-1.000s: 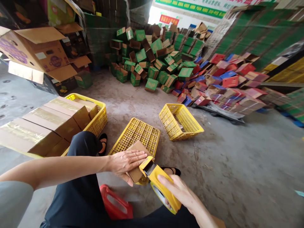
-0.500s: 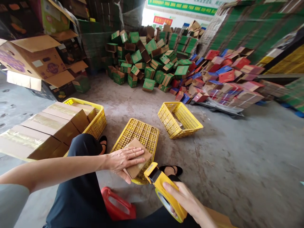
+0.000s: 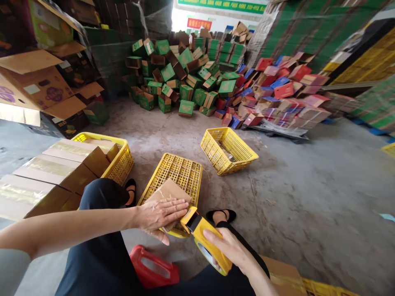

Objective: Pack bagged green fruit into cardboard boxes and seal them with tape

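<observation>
A small brown cardboard box [image 3: 169, 191] rests on an upturned yellow plastic crate [image 3: 182, 167] between my feet. My left hand [image 3: 165, 213] lies flat on the box, fingers stretched out and pressing its near side. In my right hand [image 3: 224, 246] is a yellow tape dispenser [image 3: 205, 236] with a roll of tape in it. The dispenser's head is at the box's right edge, close to my left fingertips; whether it touches the cardboard I cannot tell.
At left, a yellow crate [image 3: 125, 158] holds several taped cartons [image 3: 52, 168]. Ahead stands another yellow crate [image 3: 230, 152]. A red plastic object [image 3: 154, 267] lies by my leg. Heaps of green boxes [image 3: 185, 92] and red and blue boxes [image 3: 277, 94] fill the background. A carton [image 3: 284, 275] sits at lower right.
The tape dispenser has come in to the box's right edge. My left hand has slid toward the near side of the box, and the view has shifted a little to the right.
</observation>
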Available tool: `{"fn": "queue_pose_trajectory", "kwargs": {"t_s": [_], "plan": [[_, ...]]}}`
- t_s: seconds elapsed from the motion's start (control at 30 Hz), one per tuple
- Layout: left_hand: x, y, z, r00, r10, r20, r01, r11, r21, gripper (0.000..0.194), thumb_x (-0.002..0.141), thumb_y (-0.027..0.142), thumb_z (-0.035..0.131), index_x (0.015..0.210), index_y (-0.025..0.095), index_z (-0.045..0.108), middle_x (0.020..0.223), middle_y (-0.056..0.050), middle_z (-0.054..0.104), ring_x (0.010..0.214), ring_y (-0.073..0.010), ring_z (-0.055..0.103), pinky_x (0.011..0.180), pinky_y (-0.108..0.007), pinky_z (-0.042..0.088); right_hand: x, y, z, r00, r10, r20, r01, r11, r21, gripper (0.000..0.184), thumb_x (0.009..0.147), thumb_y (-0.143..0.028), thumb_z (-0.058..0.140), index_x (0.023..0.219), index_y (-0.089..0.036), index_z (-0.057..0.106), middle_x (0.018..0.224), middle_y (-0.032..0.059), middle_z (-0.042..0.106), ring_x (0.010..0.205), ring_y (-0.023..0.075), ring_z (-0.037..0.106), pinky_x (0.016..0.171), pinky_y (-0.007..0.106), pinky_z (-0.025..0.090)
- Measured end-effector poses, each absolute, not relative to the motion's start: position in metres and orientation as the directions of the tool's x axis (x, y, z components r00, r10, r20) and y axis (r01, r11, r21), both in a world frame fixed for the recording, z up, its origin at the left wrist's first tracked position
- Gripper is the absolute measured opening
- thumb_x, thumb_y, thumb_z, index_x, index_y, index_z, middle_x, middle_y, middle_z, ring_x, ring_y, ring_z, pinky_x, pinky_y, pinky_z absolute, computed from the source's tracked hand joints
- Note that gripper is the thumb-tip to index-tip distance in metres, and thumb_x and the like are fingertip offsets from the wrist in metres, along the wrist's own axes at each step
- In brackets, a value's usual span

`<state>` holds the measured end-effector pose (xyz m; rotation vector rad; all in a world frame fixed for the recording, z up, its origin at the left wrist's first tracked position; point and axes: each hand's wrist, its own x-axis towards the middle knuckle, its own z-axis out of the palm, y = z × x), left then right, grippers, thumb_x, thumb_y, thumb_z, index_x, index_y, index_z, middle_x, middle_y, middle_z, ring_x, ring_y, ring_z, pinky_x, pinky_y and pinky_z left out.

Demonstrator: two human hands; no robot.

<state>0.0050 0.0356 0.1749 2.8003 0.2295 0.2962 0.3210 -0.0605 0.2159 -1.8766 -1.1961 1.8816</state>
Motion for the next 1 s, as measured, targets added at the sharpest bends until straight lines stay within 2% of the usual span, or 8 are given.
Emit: {"fn": "queue_pose_trajectory", "kwargs": {"t_s": [0.13, 0.33, 0.53, 0.7, 1.0], "plan": [[0.001, 0.039, 0.169, 0.965, 0.201, 0.166, 0.138, -0.934, 0.331, 0.115, 0.095, 0.078, 0.053, 0.17, 0.007, 0.002, 0.173, -0.025, 0.016, 0.162, -0.0367, 0.016, 0.132, -0.05, 0.022, 0.329, -0.062, 0.217, -0.195, 0.648, -0.736, 0.359, -0.651, -0.668, 0.065, 0.08, -0.084, 0.066, 0.1, -0.022, 0.059, 0.063, 0.0016, 0.071, 0.055, 0.0201, 0.07, 0.052, 0.027, 0.052], [0.004, 0.038, 0.172, 0.965, 0.198, 0.173, 0.13, -0.93, 0.343, 0.105, 0.099, 0.068, 0.055, 0.169, 0.006, 0.007, 0.173, -0.024, 0.018, 0.161, -0.0354, 0.02, 0.133, -0.048, 0.023, 0.336, -0.069, 0.225, -0.225, 0.649, -0.727, 0.36, -0.638, -0.681, 0.062, 0.083, -0.08, 0.065, 0.105, -0.022, 0.062, 0.068, 0.0028, 0.073, 0.06, 0.0211, 0.072, 0.054, 0.027, 0.054], [0.005, 0.038, 0.172, 0.965, 0.194, 0.176, 0.125, -0.932, 0.34, 0.103, 0.1, 0.065, 0.056, 0.169, 0.005, 0.008, 0.172, -0.025, 0.019, 0.161, -0.0356, 0.019, 0.132, -0.05, 0.024, 0.337, -0.07, 0.226, -0.314, 0.645, -0.697, 0.349, -0.604, -0.717, 0.06, 0.084, -0.08, 0.063, 0.097, -0.022, 0.066, 0.064, 0.0024, 0.071, 0.054, 0.0176, 0.069, 0.049, 0.023, 0.051], [0.006, 0.036, 0.173, 0.967, 0.192, 0.169, 0.124, -0.93, 0.347, 0.103, 0.099, 0.067, 0.056, 0.169, 0.004, 0.012, 0.172, -0.024, 0.02, 0.162, -0.0344, 0.019, 0.133, -0.048, 0.023, 0.338, -0.073, 0.229, -0.295, 0.667, -0.685, 0.344, -0.594, -0.727, 0.06, 0.084, -0.078, 0.065, 0.098, -0.02, 0.066, 0.063, 0.001, 0.07, 0.052, 0.0162, 0.067, 0.047, 0.022, 0.051], [0.008, 0.034, 0.179, 0.965, 0.187, 0.184, 0.111, -0.927, 0.359, 0.103, 0.097, 0.074, 0.054, 0.165, 0.001, 0.026, 0.171, -0.025, 0.025, 0.161, -0.0345, 0.02, 0.133, -0.048, 0.024, 0.339, -0.083, 0.227, -0.175, 0.707, -0.686, 0.359, -0.603, -0.713, 0.062, 0.08, -0.081, 0.067, 0.096, -0.022, 0.064, 0.067, 0.0037, 0.073, 0.055, 0.0196, 0.071, 0.048, 0.025, 0.051]]}}
